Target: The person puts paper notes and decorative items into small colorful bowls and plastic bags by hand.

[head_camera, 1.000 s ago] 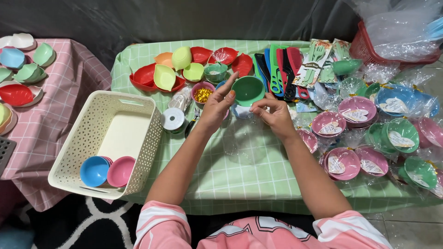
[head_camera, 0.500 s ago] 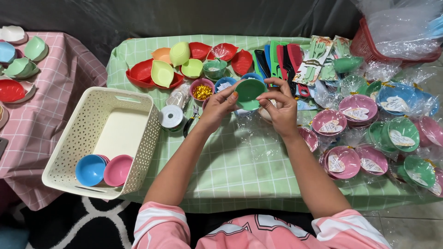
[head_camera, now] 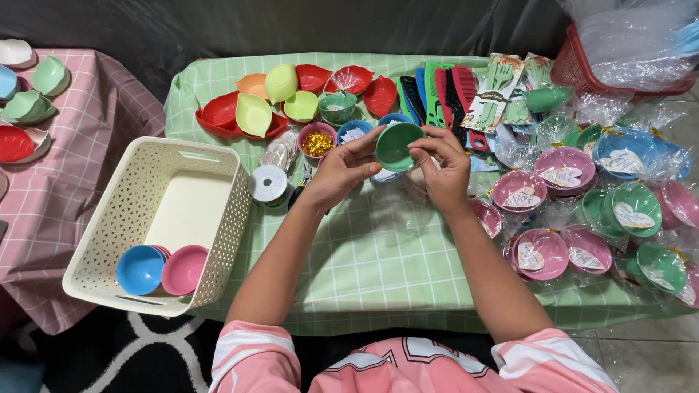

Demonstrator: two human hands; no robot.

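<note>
Btwn both hands' grip, green bowl (head_camera: pixel 397 145) held above table.

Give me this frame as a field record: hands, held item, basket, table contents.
left hand: holds green bowl by its left rim
right hand: holds the same bowl's right rim
green bowl: lifted above the table, tilted toward the camera, looks empty
basket: cream, left of the arms; blue bowl and pink bowl inside
ribbon spool: between basket and left hand
gold bits cup: behind left hand
combs: far edge, mixed colours
wrapped bowls: right side, in clear film
table: green checked cloth
</note>
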